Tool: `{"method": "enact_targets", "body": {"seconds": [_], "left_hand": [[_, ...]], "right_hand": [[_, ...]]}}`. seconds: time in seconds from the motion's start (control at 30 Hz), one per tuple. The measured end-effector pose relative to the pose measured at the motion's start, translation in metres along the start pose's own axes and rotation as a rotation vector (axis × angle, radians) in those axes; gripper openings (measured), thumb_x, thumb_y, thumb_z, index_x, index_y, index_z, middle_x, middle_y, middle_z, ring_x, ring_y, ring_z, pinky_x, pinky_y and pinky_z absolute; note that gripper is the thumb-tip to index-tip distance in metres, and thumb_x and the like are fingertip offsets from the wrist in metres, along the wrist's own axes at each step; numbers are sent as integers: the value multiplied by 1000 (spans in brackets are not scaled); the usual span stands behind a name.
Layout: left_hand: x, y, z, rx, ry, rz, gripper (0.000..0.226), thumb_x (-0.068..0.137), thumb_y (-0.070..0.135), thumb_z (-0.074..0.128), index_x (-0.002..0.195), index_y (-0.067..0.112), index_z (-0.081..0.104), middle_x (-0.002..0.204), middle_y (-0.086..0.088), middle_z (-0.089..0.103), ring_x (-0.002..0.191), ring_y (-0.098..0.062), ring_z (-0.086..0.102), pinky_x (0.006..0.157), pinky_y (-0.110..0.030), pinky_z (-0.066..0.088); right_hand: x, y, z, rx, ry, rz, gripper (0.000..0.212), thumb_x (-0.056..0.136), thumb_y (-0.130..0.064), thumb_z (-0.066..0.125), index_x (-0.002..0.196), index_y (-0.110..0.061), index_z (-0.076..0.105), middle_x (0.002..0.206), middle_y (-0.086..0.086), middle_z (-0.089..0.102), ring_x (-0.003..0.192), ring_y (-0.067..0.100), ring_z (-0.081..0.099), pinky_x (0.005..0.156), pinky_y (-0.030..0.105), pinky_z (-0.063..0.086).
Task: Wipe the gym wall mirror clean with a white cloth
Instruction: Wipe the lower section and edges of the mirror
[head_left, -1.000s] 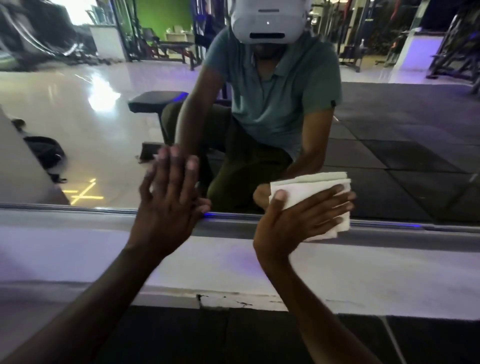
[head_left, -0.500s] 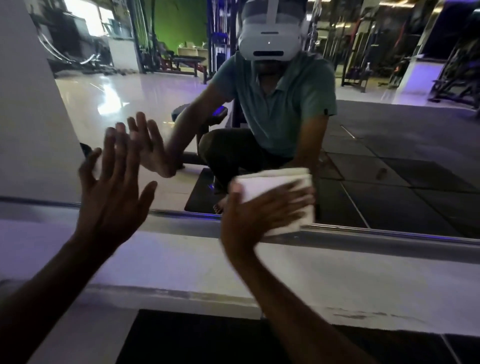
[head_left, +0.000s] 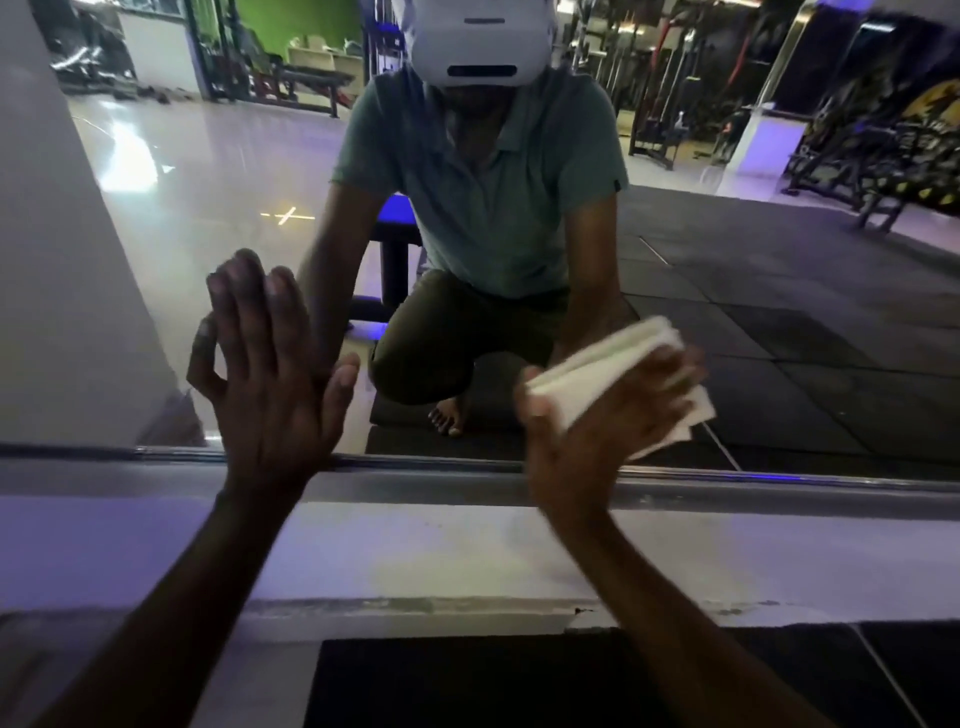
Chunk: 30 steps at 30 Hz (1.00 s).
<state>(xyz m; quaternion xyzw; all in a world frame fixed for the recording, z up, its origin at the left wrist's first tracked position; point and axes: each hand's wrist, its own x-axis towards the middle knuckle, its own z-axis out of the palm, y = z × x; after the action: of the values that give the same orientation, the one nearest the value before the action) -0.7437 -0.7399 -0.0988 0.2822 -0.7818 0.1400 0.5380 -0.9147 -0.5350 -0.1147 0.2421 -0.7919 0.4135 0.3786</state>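
Left hand (head_left: 270, 374) lies flat, fingers straight, against the mirror (head_left: 779, 312) near its lower edge; right hand (head_left: 597, 431) presses the folded white cloth (head_left: 618, 374) to the glass.

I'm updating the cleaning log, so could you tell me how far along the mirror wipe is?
Done: cannot tell; no cleaned patch stands out on the mirror. In hand: the right hand holds the folded white cloth at the glass just above the bottom frame, blurred mid-stroke, while the left hand rests flat against the glass. Left: probably everything higher up and to either side.
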Motion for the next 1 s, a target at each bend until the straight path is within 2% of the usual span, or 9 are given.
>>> {"method": "enact_targets", "body": {"seconds": [0.13, 0.27, 0.37, 0.47, 0.57, 0.7, 0.83, 0.93, 1.0], "left_hand": [[-3, -4, 12, -23, 109, 14, 80, 106, 48, 42, 165, 0, 19, 173, -19, 7, 162, -36, 13, 126, -45, 13], [-3, -9, 13, -32, 136, 29, 80, 103, 47, 51, 164, 0, 25, 175, -17, 10, 161, -35, 16, 128, -43, 13], [-6, -13, 14, -37, 135, 35, 81, 103, 46, 55, 163, 0, 26, 174, -17, 12, 161, -36, 18, 128, -43, 15], [-6, -14, 12, -31, 145, 62, 80, 104, 46, 53, 163, -1, 25, 174, -19, 13, 161, -36, 17, 127, -45, 16], [2, -3, 4, -99, 159, -13, 83, 101, 41, 58, 163, -2, 25, 172, -23, 17, 159, -41, 21, 125, -50, 20], [-6, -6, 1, -185, 71, 2, 81, 99, 36, 62, 163, 0, 28, 163, -32, 31, 151, -51, 30, 124, -60, 27], [55, -17, 40, -296, -98, -221, 84, 97, 57, 39, 167, 15, 18, 172, -7, 19, 157, -33, 25, 120, -63, 30], [148, 78, -5, -335, 83, 1, 72, 107, 37, 41, 163, -1, 19, 168, -28, 20, 157, -43, 20, 126, -53, 20], [200, 133, -51, -277, 219, 138, 67, 109, 30, 40, 163, -3, 18, 170, -31, 14, 157, -46, 18, 121, -57, 20]], "right_hand": [[-37, -75, 34, -95, -200, -464, 94, 103, -62, 34, 167, -7, -6, 174, 17, -17, 160, 48, -10, 126, 65, -8], [-18, -50, 34, -244, -189, -849, 94, 102, -53, 47, 169, -14, -6, 176, 11, -12, 162, 36, -11, 128, 58, -11], [14, 12, 1, -240, -179, -743, 98, 99, -54, 50, 169, -15, -6, 176, 9, -13, 163, 34, -10, 130, 59, -6], [45, 78, -37, -219, -91, -330, 102, 101, -59, 45, 166, 0, -7, 172, 28, -8, 160, 49, -3, 125, 74, 8], [77, 82, -47, -138, 32, -74, 105, 102, -69, 35, 162, 11, 5, 170, 36, 1, 159, 54, 2, 123, 75, 10], [85, -18, -29, -134, 11, -263, 101, 99, -69, 28, 165, 3, 0, 170, 35, 5, 157, 57, 0, 125, 72, -1], [81, -62, -29, -178, -77, -551, 87, 105, -56, 38, 167, -3, 6, 174, 25, 1, 160, 50, 0, 126, 70, 2], [115, -28, -46, -170, -59, -717, 87, 105, -48, 47, 168, -10, 2, 176, 19, 3, 163, 40, 4, 129, 63, 2], [157, 9, -68, -166, 43, -611, 84, 104, -50, 40, 169, -10, 4, 175, 20, 10, 162, 40, 11, 129, 63, 2]]}}
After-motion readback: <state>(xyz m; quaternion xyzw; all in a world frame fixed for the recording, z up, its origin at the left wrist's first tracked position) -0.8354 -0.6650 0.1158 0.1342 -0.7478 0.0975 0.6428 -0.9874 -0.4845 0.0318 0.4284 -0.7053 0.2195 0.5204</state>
